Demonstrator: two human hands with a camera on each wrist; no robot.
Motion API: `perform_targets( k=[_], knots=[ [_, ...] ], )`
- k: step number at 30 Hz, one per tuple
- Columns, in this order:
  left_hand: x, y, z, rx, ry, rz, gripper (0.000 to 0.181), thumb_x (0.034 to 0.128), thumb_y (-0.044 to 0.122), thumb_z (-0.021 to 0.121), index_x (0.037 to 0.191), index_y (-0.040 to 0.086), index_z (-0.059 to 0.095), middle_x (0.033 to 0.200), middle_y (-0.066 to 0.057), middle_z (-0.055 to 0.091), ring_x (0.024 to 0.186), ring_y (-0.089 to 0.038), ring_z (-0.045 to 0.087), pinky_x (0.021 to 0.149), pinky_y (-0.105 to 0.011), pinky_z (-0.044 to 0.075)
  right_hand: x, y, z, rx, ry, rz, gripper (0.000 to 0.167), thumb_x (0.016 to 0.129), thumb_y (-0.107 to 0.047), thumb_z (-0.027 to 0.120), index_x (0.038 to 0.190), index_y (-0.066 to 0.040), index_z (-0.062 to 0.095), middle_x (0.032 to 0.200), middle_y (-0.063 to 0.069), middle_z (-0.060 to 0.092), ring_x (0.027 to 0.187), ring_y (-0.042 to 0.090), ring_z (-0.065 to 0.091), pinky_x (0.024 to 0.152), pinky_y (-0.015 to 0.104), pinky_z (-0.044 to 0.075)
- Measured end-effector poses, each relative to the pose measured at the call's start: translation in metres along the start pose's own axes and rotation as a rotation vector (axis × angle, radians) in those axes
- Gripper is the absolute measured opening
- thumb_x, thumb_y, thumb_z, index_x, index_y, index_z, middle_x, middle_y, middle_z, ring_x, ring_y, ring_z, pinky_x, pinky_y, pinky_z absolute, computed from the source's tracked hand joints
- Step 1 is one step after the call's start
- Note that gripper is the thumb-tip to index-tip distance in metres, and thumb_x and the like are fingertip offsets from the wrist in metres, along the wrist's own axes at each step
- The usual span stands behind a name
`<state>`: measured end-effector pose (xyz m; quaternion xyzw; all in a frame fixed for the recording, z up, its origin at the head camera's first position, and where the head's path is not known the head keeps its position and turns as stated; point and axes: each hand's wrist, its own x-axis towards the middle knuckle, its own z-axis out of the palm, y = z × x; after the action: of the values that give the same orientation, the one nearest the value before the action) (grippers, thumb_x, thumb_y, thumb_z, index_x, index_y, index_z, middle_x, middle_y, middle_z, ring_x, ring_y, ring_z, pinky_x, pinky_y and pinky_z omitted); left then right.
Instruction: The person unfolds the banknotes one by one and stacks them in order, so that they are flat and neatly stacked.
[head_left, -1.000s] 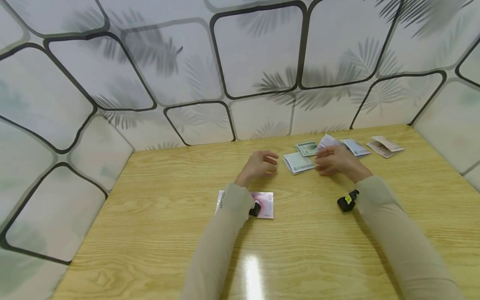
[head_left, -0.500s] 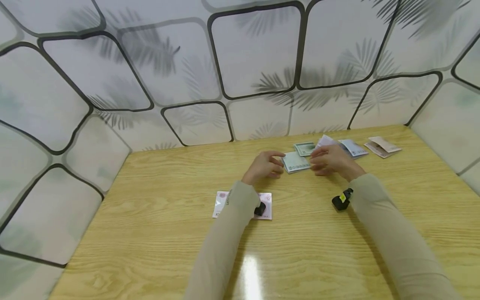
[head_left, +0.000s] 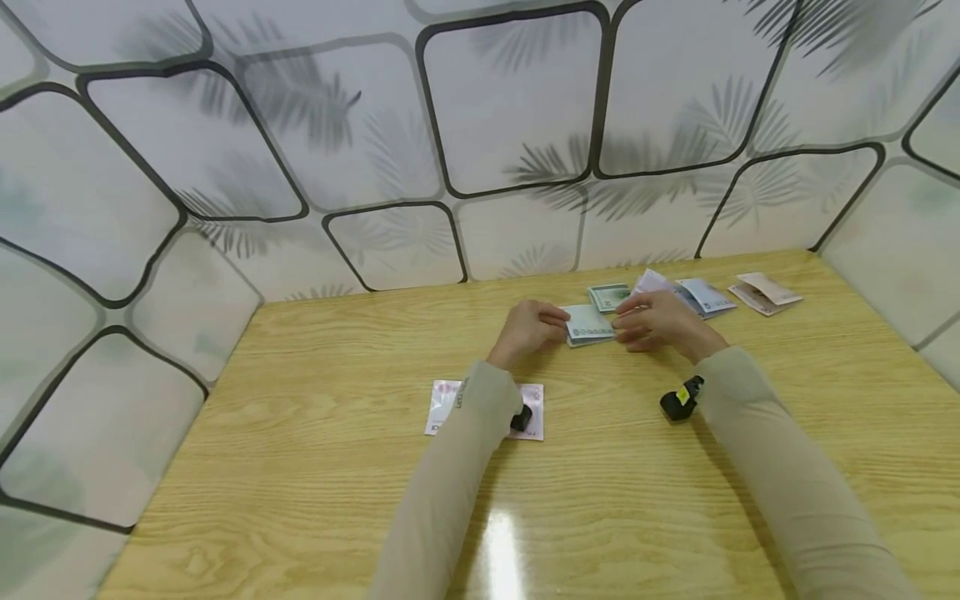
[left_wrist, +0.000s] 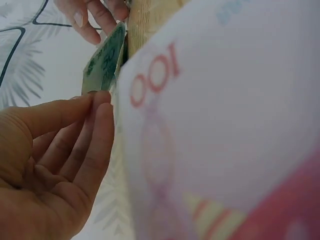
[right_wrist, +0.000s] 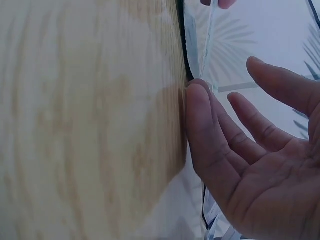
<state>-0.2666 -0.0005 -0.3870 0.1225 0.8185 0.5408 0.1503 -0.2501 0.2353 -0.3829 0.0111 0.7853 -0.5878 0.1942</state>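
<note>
Folded green banknote (head_left: 588, 320) sits beyond and right of the pink 100 banknote (left_wrist: 200, 110). The left hand (head_left: 527, 333) pinches its left edge between thumb and fingertips; the right hand (head_left: 656, 323), outer fingers spread, meets its right side, pinch uncertain. Opening its leaves seems in hand, calling next for gentle parting.

Your head camera looks forward and down from above and behind your left hand (head_left: 525, 333) and right hand (head_left: 662, 322), well back from both. Your left wrist camera faces along that hand, very near a pink-and-white 100 banknote (left_wrist: 225, 115). Your right wrist camera faces along its hand, close over the wood-grain tabletop (right_wrist: 85, 125). Both wrist views share the folded green 50 banknote (left_wrist: 104, 64) between your hands.
</note>
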Motion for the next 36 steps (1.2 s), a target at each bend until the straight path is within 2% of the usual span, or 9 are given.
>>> perform_targets(
  k=[4, 7, 11, 14, 19, 22, 26, 30, 36],
  knots=[
    [0.001, 0.004, 0.001, -0.005, 0.060, 0.036, 0.013, 0.0931, -0.008, 0.068, 0.104, -0.009, 0.074, 0.098, -0.021, 0.074, 0.088, -0.030, 0.074, 0.073, -0.031, 0.063, 0.001, -0.002, 0.000, -0.004, -0.016, 0.009, 0.056, 0.099, -0.008, 0.066, 0.142, 0.016, 0.039, 0.111, 0.011, 0.069, 0.083, 0.012, 0.070, 0.077, 0.032, 0.062],
    [0.001, 0.008, 0.002, 0.006, 0.091, 0.066, 0.011, 0.0945, -0.005, 0.068, 0.101, -0.009, 0.075, 0.096, -0.020, 0.074, 0.085, -0.031, 0.074, 0.073, -0.033, 0.063, 0.000, -0.003, 0.001, -0.021, -0.032, 0.004, 0.058, 0.099, -0.010, 0.067, 0.144, 0.015, 0.039, 0.123, 0.019, 0.064, 0.087, 0.013, 0.070, 0.079, 0.032, 0.062],
    [0.002, 0.011, 0.001, 0.091, 0.124, 0.108, 0.010, 0.0950, 0.002, 0.071, 0.100, -0.004, 0.077, 0.095, -0.015, 0.075, 0.080, -0.026, 0.072, 0.067, -0.028, 0.061, -0.001, -0.006, 0.004, -0.045, -0.051, -0.021, 0.058, 0.099, -0.011, 0.066, 0.144, 0.016, 0.038, 0.137, 0.030, 0.051, 0.093, 0.018, 0.069, 0.081, 0.034, 0.062],
    [0.003, 0.013, 0.000, 0.180, 0.163, 0.153, 0.010, 0.0942, 0.008, 0.074, 0.097, 0.000, 0.079, 0.096, -0.011, 0.075, 0.082, -0.022, 0.068, 0.066, -0.023, 0.055, -0.001, -0.008, 0.006, -0.051, -0.055, -0.033, 0.058, 0.099, -0.009, 0.065, 0.144, 0.016, 0.038, 0.141, 0.034, 0.045, 0.093, 0.018, 0.067, 0.081, 0.035, 0.062],
    [0.002, 0.016, -0.001, 0.238, 0.240, 0.201, 0.010, 0.0939, 0.012, 0.075, 0.094, 0.003, 0.080, 0.105, -0.007, 0.073, 0.097, -0.021, 0.065, 0.081, -0.025, 0.053, 0.000, -0.009, 0.010, -0.035, -0.056, -0.047, 0.062, 0.097, -0.001, 0.065, 0.145, 0.019, 0.032, 0.133, 0.032, 0.048, 0.085, 0.014, 0.065, 0.076, 0.034, 0.063],
    [0.001, 0.015, -0.002, 0.230, 0.267, 0.195, 0.010, 0.0951, 0.013, 0.074, 0.096, 0.004, 0.079, 0.107, -0.006, 0.072, 0.101, -0.022, 0.063, 0.087, -0.026, 0.052, 0.001, -0.008, 0.011, -0.028, -0.066, -0.057, 0.063, 0.094, 0.005, 0.065, 0.144, 0.021, 0.030, 0.119, 0.025, 0.057, 0.080, 0.013, 0.065, 0.071, 0.034, 0.063],
    [-0.001, 0.013, -0.004, 0.181, 0.282, 0.193, 0.012, 0.0975, 0.012, 0.070, 0.100, 0.002, 0.076, 0.100, -0.007, 0.073, 0.093, -0.019, 0.065, 0.079, -0.023, 0.054, 0.001, -0.006, 0.011, -0.033, -0.073, -0.063, 0.054, 0.093, 0.009, 0.062, 0.139, 0.021, 0.035, 0.109, 0.020, 0.063, 0.078, 0.014, 0.065, 0.067, 0.034, 0.063],
    [-0.003, 0.010, -0.008, 0.109, 0.278, 0.194, 0.012, 0.0991, 0.010, 0.068, 0.103, -0.001, 0.073, 0.098, -0.011, 0.071, 0.081, -0.019, 0.065, 0.068, -0.025, 0.058, -0.001, -0.007, 0.010, -0.061, -0.067, -0.052, 0.047, 0.096, 0.006, 0.060, 0.136, 0.019, 0.040, 0.119, 0.026, 0.058, 0.081, 0.015, 0.064, 0.068, 0.033, 0.063],
    [-0.008, 0.005, -0.012, 0.017, 0.270, 0.169, 0.012, 0.0998, 0.004, 0.065, 0.105, -0.005, 0.069, 0.097, -0.016, 0.069, 0.070, -0.017, 0.061, 0.066, -0.037, 0.062, -0.003, -0.001, 0.008, -0.124, -0.045, -0.082, 0.039, 0.098, -0.001, 0.059, 0.132, 0.017, 0.048, 0.128, 0.028, 0.055, 0.084, 0.015, 0.060, 0.068, 0.032, 0.061]
  ],
)
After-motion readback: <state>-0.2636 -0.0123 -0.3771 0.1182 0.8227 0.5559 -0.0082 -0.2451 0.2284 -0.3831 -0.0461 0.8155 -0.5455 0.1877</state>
